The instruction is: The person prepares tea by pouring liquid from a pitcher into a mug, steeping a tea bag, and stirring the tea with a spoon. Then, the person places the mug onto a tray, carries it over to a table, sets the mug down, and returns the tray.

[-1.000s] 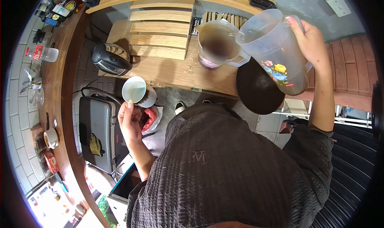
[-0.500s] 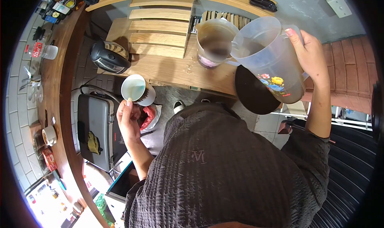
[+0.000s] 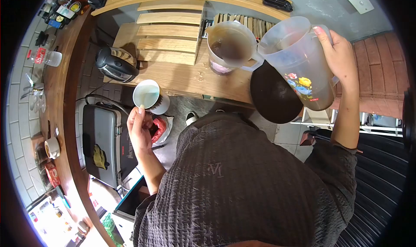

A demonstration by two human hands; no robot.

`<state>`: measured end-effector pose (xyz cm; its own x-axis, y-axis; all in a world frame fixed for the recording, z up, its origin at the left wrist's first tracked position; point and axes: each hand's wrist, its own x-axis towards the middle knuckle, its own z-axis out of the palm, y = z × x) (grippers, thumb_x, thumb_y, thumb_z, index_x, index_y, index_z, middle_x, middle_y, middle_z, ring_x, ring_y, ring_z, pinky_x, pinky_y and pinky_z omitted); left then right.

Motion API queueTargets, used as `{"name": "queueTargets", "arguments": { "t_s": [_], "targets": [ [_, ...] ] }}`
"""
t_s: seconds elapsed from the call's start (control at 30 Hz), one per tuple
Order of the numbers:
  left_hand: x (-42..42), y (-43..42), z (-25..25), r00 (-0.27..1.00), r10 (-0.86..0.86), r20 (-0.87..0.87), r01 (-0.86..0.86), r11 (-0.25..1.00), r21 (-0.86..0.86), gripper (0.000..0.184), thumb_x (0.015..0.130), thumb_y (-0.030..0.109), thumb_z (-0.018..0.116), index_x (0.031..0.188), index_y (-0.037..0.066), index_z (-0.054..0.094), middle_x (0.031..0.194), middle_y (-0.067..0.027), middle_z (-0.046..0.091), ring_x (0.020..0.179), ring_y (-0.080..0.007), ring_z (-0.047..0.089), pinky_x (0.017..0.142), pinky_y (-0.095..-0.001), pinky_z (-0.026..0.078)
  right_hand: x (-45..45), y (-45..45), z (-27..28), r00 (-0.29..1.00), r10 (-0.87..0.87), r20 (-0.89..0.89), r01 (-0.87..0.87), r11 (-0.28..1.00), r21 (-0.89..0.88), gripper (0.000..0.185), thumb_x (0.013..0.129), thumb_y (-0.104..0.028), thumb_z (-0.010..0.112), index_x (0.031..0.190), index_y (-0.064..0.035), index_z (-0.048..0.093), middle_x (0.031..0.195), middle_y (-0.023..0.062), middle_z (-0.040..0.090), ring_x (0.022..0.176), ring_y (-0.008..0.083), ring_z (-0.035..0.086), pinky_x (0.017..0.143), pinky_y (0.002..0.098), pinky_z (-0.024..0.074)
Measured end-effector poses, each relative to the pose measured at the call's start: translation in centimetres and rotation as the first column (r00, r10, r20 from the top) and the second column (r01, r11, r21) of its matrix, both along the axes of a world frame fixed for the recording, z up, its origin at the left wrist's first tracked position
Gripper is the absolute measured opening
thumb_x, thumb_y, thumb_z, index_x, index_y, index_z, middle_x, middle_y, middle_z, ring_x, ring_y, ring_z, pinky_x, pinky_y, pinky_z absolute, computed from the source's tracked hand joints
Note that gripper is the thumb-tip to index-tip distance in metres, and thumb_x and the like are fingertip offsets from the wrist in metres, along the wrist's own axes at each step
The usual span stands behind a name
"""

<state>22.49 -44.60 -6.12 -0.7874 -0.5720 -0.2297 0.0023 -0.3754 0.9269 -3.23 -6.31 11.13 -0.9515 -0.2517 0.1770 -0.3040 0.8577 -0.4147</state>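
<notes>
As we judge it, steadiness matters most here: the floral pitcher (image 3: pixel 299 61) looks bulky, with some brownish liquid low inside, so we want a firm wrist and the mouth clear of the brown-filled pitcher (image 3: pixel 219 66) just beside it. Any change of tilt should be slow, since liquid could run to the lip at once. We should also hold the paper cup (image 3: pixel 161 102) level and pinch it lightly (too hard a squeeze may buckle its wall).

Our right hand (image 3: pixel 340 54) grips the floral pitcher's handle, the thumb lying over the top of it. That arm reaches out and forward to our right, the forearm rising from a dark sleeve, and the pitcher appears to lean leftward. Our left hand (image 3: pixel 139 128) grips the cup, its thumb at the near rim and the other fingers partly hidden below; that forearm reaches forward on our left. The cup, its mouth facing up, is out in front of the table (image 3: pixel 186 79), near its edge. The brown-filled pitcher stands on the table, its handle towards the floral one. A dark round surface (image 3: pixel 273 95) shows below the floral pitcher, and the kettle (image 3: pixel 117 66) is beyond the cup, to our left.
</notes>
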Motion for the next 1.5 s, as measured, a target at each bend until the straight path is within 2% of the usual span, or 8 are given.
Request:
{"name": "queueTargets", "arguments": {
  "t_s": [0.33,0.57,0.87,0.97,1.13,1.33,1.37,1.5],
  "targets": [
    [1.5,2.0,0.7,0.998,0.062,-0.009,-0.062,0.998,-0.01,0.026,0.092,0.023,0.061,0.071,0.012,0.049,0.059,0.0062,0.035,0.053,-0.0058,0.03,0.052,-0.024,0.023,-1.6,0.3,-2.0,0.987,0.029,-0.159,-0.065,0.972,-0.226,0.052,0.094,-0.05,0.054,0.095,0.0001,0.068,0.071,0.0099,0.066,0.067,0.0173,0.06,0.065,0.0325,0.0477],
    [3.5,4.4,0.7,0.986,0.165,-0.011,-0.164,0.986,0.033,0.025,0.093,0.022,0.059,0.072,0.011,0.049,0.06,0.0058,0.035,0.054,-0.0056,0.031,0.052,-0.0236,0.023,-0.1,2.3,-2.1,1.0,0.012,0.008,-0.003,0.737,-0.676,0.039,0.099,-0.035,0.052,0.074,-0.0055,0.054,0.058,-0.0063,0.039,0.053,0.0019,0.033,0.046,0.0217,0.0268],
    [9.5,4.3,1.5,0.942,0.333,-0.042,-0.332,0.943,0.021,0.028,0.093,0.025,0.057,0.071,0.011,0.046,0.06,0.0051,0.035,0.055,-0.007,0.03,0.053,-0.0243,0.024,4.2,-0.7,2.4,0.997,0.017,-0.071,-0.071,0.426,-0.902,0.063,0.086,-0.067,0.054,0.079,-0.0051,0.046,0.063,-0.0021,0.037,0.052,0.0074,0.032,0.048,0.0224,0.0254],
    [13.0,2.4,1.2,0.917,0.393,-0.074,-0.393,0.919,0.007,0.027,0.093,0.025,0.057,0.073,0.011,0.046,0.06,0.0055,0.035,0.054,-0.0064,0.03,0.053,-0.024,0.023,6.1,-4.3,3.5,0.986,0.088,-0.138,-0.163,0.415,-0.895,0.066,0.09,-0.069,0.043,0.073,-0.0056,0.043,0.058,-0.0008,0.036,0.05,0.0081,0.029,0.047,0.0237,0.021],
    [23.5,-0.1,2.3,0.855,0.486,-0.181,-0.493,0.87,0.008,0.021,0.093,0.023,0.056,0.078,0.009,0.052,0.061,0.0059,0.036,0.054,-0.0055,0.031,0.051,-0.0232,0.023,13.7,-10.4,6.0,0.973,0.097,-0.211,-0.231,0.325,-0.917,0.065,0.088,-0.071,0.044,0.073,-0.0078,0.042,0.059,-0.0022,0.035,0.05,0.008,0.029,0.048,0.0238,0.0201],
    [35.4,-9.1,0.4,0.692,0.717,-0.086,-0.721,0.681,-0.13,0.021,0.093,0.02,0.057,0.076,0.007,0.052,0.061,0.0056,0.039,0.055,-0.0046,0.031,0.051,-0.0223,0.023,15.3,-35.9,0.7,0.89,0.455,-0.015,-0.084,0.131,-0.988,0.062,0.087,-0.069,0.051,0.076,-0.0088,0.041,0.059,-0.0028,0.032,0.048,0.0073,0.027,0.044,0.0222,0.0218],
    [43.0,-4.4,2.8,0.741,0.645,-0.187,-0.669,0.733,-0.126,0.022,0.093,0.02,0.057,0.075,0.008,0.051,0.061,0.0054,0.039,0.055,-0.0046,0.031,0.051,-0.0223,0.023,25.8,-27.1,7.1,0.913,0.386,-0.135,-0.182,0.087,-0.979,0.062,0.087,-0.069,0.051,0.076,-0.0088,0.041,0.059,-0.0028,0.032,0.048,0.0073,0.027,0.044,0.0222,0.0218],
    [49.3,-5.4,3.3,0.637,0.748,-0.188,-0.769,0.634,-0.083,0.024,0.093,0.018,0.058,0.073,0.008,0.047,0.062,0.0044,0.041,0.056,-0.0048,0.033,0.052,-0.0218,0.024,31.0,-39.1,7.4,0.822,0.565,-0.069,-0.081,-0.003,-0.997,0.057,0.086,-0.066,0.054,0.084,-0.0095,0.05,0.061,-0.005,0.031,0.049,0.0068,0.025,0.045,0.0219,0.021]
  ]
}}
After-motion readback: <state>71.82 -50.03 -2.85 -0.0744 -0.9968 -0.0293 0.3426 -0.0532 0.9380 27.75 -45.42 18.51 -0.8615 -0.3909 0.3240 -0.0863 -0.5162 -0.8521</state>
